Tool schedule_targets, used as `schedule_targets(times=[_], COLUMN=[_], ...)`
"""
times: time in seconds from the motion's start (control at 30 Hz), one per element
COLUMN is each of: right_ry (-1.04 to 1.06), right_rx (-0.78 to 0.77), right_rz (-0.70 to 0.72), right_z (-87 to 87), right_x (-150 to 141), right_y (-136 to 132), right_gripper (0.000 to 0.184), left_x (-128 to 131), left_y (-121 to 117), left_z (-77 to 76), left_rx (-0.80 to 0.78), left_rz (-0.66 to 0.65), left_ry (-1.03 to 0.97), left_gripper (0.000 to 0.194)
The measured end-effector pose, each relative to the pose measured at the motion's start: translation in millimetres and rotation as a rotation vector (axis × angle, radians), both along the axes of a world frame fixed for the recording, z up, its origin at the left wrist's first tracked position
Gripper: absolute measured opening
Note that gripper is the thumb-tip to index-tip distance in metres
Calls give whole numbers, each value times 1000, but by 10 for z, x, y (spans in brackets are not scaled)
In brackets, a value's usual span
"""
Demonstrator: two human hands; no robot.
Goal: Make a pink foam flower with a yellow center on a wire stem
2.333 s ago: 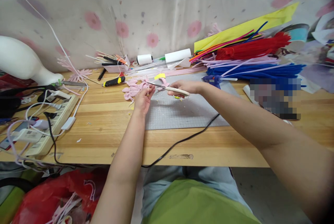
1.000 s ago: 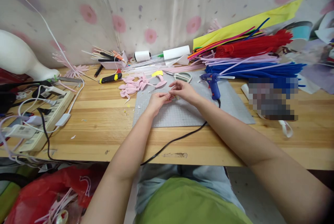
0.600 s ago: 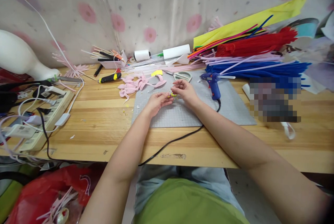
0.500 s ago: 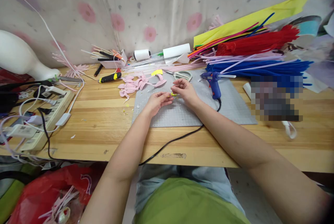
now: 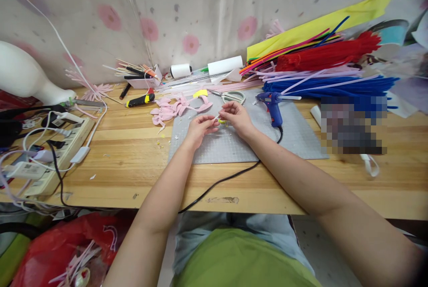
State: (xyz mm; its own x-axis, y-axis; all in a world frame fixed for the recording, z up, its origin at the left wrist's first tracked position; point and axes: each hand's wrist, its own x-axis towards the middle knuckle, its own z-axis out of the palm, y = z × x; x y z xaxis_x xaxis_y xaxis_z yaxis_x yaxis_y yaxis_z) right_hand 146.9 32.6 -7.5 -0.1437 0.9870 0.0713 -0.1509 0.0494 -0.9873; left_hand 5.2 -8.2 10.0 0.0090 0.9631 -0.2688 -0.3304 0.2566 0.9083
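Scissors (image 5: 225,95) moved from right hand (image 5: 236,118) to mat (image 5: 230,153); that hand and the left hand (image 5: 201,130) pinch a white strip (image 5: 216,118). Its ends are hidden.

A pale grey-white curtain (image 5: 214,19) fills the top of the frame from side to side, printed with large pink and purple flowers and small grey specks, and falling in soft upright folds near the upper middle. Against it stands a wooden table (image 5: 133,137) with light, honey-coloured planks, its front edge crossing the lower part of the frame, with a dark scuff (image 5: 223,200) near the middle. Grey, speckled floor (image 5: 329,247) shows at lower right. The light is soft.
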Motion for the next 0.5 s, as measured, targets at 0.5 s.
schedule_targets(times=[0.5], right_ry=[-12], right_rx=[39], right_rz=[7], right_z=[14], right_x=[14], right_y=[-23], right_gripper=[40], left_x=[7], left_y=[14], left_z=[-29], left_rx=[36], left_rz=[98], left_ry=[35], left_gripper=[14])
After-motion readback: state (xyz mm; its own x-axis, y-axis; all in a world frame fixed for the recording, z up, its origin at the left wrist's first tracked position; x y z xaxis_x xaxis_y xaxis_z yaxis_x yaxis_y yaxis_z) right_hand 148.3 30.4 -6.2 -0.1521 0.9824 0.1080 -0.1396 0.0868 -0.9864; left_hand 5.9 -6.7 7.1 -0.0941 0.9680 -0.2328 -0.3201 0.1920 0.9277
